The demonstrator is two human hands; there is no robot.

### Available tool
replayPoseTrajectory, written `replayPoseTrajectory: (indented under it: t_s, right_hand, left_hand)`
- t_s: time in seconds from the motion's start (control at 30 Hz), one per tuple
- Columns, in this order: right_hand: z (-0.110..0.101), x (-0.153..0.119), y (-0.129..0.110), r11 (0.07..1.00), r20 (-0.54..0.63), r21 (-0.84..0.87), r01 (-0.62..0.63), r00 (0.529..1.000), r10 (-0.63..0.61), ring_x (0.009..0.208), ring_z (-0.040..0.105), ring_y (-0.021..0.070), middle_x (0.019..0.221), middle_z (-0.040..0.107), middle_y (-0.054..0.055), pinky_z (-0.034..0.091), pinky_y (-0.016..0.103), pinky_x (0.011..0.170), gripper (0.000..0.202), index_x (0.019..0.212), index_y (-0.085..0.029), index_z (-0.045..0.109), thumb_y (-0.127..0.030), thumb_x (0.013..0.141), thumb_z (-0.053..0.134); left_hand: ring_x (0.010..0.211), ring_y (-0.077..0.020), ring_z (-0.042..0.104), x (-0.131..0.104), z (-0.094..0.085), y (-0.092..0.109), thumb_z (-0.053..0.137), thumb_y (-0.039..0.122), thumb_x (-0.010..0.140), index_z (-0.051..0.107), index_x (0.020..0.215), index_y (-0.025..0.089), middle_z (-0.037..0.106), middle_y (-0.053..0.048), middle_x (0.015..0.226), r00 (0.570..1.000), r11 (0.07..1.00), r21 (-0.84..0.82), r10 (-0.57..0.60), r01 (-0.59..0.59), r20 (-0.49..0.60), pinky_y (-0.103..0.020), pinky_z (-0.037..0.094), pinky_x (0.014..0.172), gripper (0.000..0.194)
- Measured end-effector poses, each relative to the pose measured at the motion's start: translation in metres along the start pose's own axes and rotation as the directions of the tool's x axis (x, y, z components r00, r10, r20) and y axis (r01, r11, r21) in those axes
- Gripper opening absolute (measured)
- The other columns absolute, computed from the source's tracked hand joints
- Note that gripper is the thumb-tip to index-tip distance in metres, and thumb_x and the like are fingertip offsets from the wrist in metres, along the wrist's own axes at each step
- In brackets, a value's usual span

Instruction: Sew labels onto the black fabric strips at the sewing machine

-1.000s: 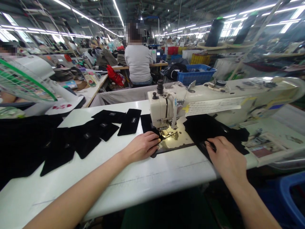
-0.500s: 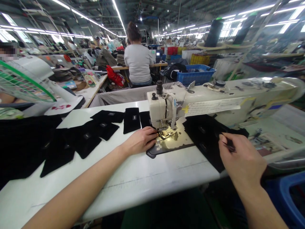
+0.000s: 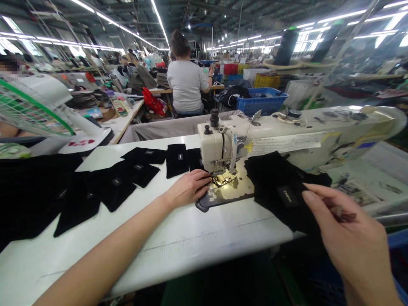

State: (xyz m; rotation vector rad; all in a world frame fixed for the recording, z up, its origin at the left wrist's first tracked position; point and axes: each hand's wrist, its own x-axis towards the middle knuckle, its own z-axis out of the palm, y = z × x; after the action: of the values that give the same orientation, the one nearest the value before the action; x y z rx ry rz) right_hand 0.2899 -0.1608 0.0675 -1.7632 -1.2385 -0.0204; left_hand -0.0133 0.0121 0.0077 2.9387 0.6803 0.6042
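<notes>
A black fabric piece with a small lettered label (image 3: 287, 196) is pinched between the thumb and index finger of my right hand (image 3: 350, 229). A small dark object (image 3: 342, 213), too unclear to name, is tucked in the curled fingers of that hand. More black fabric pieces (image 3: 267, 168) lie under it, beside the machine's metal plate (image 3: 244, 193). My left hand (image 3: 188, 187) rests at the presser foot (image 3: 219, 179) of the sewing machine (image 3: 213, 146), fingers together and curled. Whatever its fingertips press on is hidden.
Black labelled pieces (image 3: 177, 161) lie spread on the white tabletop (image 3: 178, 242), with a larger dark fabric pile (image 3: 25, 195) at the left. A fan (image 3: 35, 106) stands at the back left. A person (image 3: 185, 85) sits ahead, near a blue crate (image 3: 261, 101).
My right hand has moved right and toward me, lifting a black piece so that its label shows larger. My left hand stays at the presser foot. The person ahead has raised a hand.
</notes>
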Motion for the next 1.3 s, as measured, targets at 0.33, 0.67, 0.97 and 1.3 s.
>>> replayPoseTrajectory:
  t_s: [0.33, 0.67, 0.97, 1.3]
  right_hand:
    - [0.031, -0.038, -0.026, 0.885, 0.627, 0.359, -0.296, 0.779, 0.006, 0.074, 0.069, 0.0199, 0.083, 0.074, 0.002, 0.056, 0.026, 0.062, 0.034, 0.099, -0.023, 0.076, -0.053, 0.092, 0.061]
    - [0.055, -0.078, -0.019, 0.796, 0.768, 0.292, -0.53, 0.626, 0.134, 0.086, 0.07, 0.0211, 0.092, 0.074, 0.004, 0.056, 0.027, 0.076, 0.038, 0.111, -0.022, 0.075, -0.052, 0.091, 0.063]
    - [0.06, -0.123, -0.008, 0.851, 0.681, 0.297, -0.433, 0.721, 0.129, 0.064, 0.066, 0.0161, 0.069, 0.066, -0.002, 0.055, 0.023, 0.063, 0.045, 0.126, -0.022, 0.062, -0.054, 0.095, 0.056]
    - [0.062, -0.127, 0.003, 0.925, 0.622, 0.376, -0.061, 0.757, -0.203, 0.059, 0.064, 0.0136, 0.072, 0.066, -0.001, 0.054, 0.02, 0.058, 0.019, 0.104, -0.024, 0.071, -0.037, 0.096, 0.06]
  left_hand:
    - [0.095, -0.0251, 0.065, -0.007, -0.012, 0.006, 0.043, 0.034, 0.103, 0.075, 0.098, 0.015, 0.071, -0.014, 0.101, 0.954, 0.96, -0.021, -0.279, 0.278, -0.113, -0.044, 0.055, 0.089, 0.038]
    - [0.064, -0.0134, 0.059, 0.0, -0.026, 0.057, 0.076, 0.044, 0.077, 0.072, 0.077, 0.016, 0.068, 0.0, 0.072, 0.732, 0.257, -0.789, -0.599, 0.558, 0.323, -0.025, 0.046, 0.061, 0.029]
    - [0.072, -0.0181, 0.062, 0.014, 0.005, 0.036, 0.06, 0.025, 0.091, 0.069, 0.076, 0.017, 0.067, -0.002, 0.075, 0.791, 0.703, -0.385, -0.594, 0.598, 0.144, -0.029, 0.046, 0.068, 0.019]
    - [0.084, -0.0227, 0.057, 0.008, 0.017, 0.043, 0.057, 0.024, 0.097, 0.068, 0.085, 0.016, 0.063, -0.008, 0.088, 0.946, 0.941, 0.095, -0.321, 0.325, -0.054, -0.036, 0.049, 0.074, 0.018]
